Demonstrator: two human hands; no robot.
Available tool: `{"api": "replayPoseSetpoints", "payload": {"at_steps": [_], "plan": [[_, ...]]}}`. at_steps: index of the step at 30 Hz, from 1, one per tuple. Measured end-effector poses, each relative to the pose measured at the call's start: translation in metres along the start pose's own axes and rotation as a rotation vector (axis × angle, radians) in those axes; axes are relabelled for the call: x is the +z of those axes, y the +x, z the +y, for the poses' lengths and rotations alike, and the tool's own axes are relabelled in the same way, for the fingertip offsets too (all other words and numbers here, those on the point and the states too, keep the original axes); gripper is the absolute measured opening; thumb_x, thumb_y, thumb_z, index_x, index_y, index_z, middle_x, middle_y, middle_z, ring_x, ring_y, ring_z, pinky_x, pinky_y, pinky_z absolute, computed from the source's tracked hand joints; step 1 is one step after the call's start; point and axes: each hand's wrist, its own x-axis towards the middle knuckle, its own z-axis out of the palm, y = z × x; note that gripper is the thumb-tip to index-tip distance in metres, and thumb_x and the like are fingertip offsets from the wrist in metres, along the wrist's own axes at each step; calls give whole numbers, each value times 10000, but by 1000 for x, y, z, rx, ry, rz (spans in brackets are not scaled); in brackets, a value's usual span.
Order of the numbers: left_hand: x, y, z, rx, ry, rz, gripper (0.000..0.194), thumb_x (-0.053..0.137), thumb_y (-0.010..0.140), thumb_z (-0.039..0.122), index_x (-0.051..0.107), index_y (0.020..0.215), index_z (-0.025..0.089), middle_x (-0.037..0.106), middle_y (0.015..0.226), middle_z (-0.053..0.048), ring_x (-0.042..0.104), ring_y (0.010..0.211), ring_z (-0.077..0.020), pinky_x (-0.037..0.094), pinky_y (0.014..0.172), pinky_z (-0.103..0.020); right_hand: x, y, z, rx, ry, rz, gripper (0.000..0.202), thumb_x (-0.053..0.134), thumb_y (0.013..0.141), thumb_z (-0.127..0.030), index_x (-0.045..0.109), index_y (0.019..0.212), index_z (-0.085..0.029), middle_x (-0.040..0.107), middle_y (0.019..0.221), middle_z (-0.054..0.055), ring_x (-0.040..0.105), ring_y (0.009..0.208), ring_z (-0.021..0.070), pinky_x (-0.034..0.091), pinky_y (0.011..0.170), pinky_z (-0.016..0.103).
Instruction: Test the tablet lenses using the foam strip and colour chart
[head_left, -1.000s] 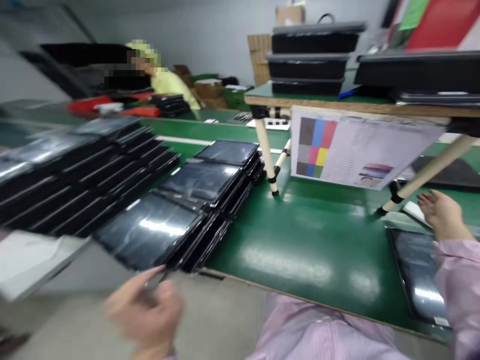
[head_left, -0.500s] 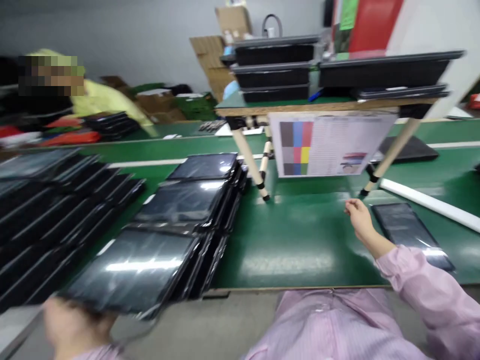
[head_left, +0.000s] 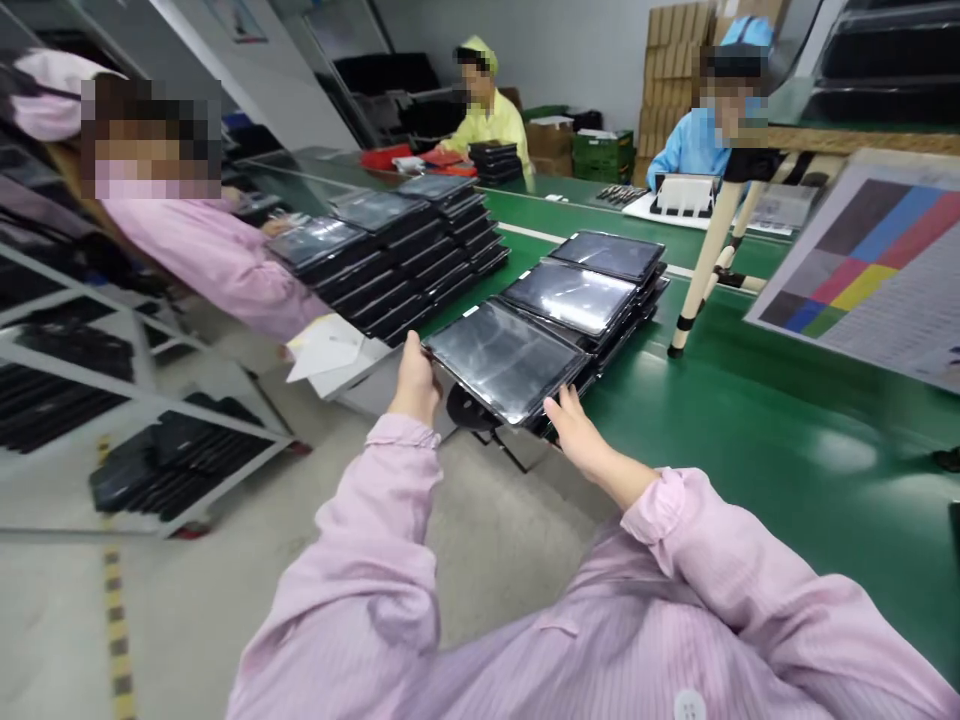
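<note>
A flat dark tablet (head_left: 502, 362) with a glossy screen and a small white label lies on top of the nearest stack, at the bench's front edge. My left hand (head_left: 417, 380) grips its left edge, thumb on top and fingers hidden underneath. At the right front corner, my right hand (head_left: 579, 428) has its fingers pressed against the edge; part of them is hidden. Directly behind are two more stacks, topped by a middle tablet (head_left: 571, 296) and a far tablet (head_left: 609, 255).
Several more stacked tablets (head_left: 427, 262) stand to the left, beside a co-worker in pink (head_left: 202, 245). Others in yellow (head_left: 499, 122) and blue (head_left: 694, 140) are across the green bench (head_left: 720, 440). A stand leg (head_left: 701, 265) and colour chart (head_left: 870, 270) are right; a rack (head_left: 217, 400) is left.
The view has swung left. My right hand has come from the right side of the bench to the front tablet. My left hand stays at that tablet's edge.
</note>
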Motion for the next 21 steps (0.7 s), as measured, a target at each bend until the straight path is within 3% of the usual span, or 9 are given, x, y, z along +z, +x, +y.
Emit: {"api": "replayPoseSetpoints", "payload": {"at_steps": [4,7,10,11,13,14,16,18,21], "plan": [[-14,-29,14,-144,-31,-109,564,393,1071,648,679,947,178,731,768,-61,725,760,-214,626,724,-352,11,-31,-12,-79,173,44,926,554,900,-811,330,1673,-353,462,1692,42,419,1572,335,396,1270,591],[-21,-91,6,-238,-53,-247,597,313,1071,622,686,959,170,770,829,-120,769,805,-267,655,776,-454,-5,-70,-5,-139,519,207,895,790,778,-705,478,1552,-380,659,1488,62,652,1320,344,573,1089,627],[-23,-167,-20,-264,-95,-413,542,454,991,710,676,1001,216,806,1128,-163,791,1050,-336,649,922,-547,-46,-104,7,-231,670,525,641,854,769,-564,643,1346,-379,780,1204,21,753,1058,274,615,1029,604],[-22,-185,-28,-278,-104,-579,568,503,945,780,669,1032,244,796,1211,-148,786,1104,-344,644,951,-550,-62,-113,9,-255,681,674,567,833,796,-552,665,1310,-382,780,1200,7,756,1046,253,613,1043,586],[-17,-197,-36,-283,55,-847,712,533,831,922,685,965,240,818,1056,-143,818,926,-353,674,777,-509,-89,-124,11,-297,642,889,494,782,847,-547,681,1299,-374,755,1293,3,740,1138,242,586,1102,560],[-12,-189,-35,-271,155,-923,762,531,799,957,695,907,221,810,924,-142,812,793,-338,661,658,-465,-99,-128,12,-302,606,946,493,764,864,-550,680,1312,-363,737,1343,10,725,1194,244,575,1124,549],[7,-146,-23,-201,321,-881,765,536,830,927,691,779,179,736,707,-123,741,597,-272,576,503,-367,-112,-133,15,-269,534,976,535,745,878,-562,662,1357,-338,716,1394,37,706,1249,252,575,1127,528],[39,-80,-4,-64,387,-680,616,574,953,749,672,787,164,720,763,-99,734,706,-223,586,604,-330,-117,-137,23,-200,488,976,599,739,882,-576,622,1416,-333,710,1406,57,716,1228,253,601,1092,498],[103,21,22,126,495,-393,345,664,1022,481,694,1126,154,729,1115,-88,718,983,-217,625,849,-407,-118,-144,40,-106,467,989,673,736,883,-590,560,1488,-355,697,1438,56,734,1177,241,637,1024,431]]}}
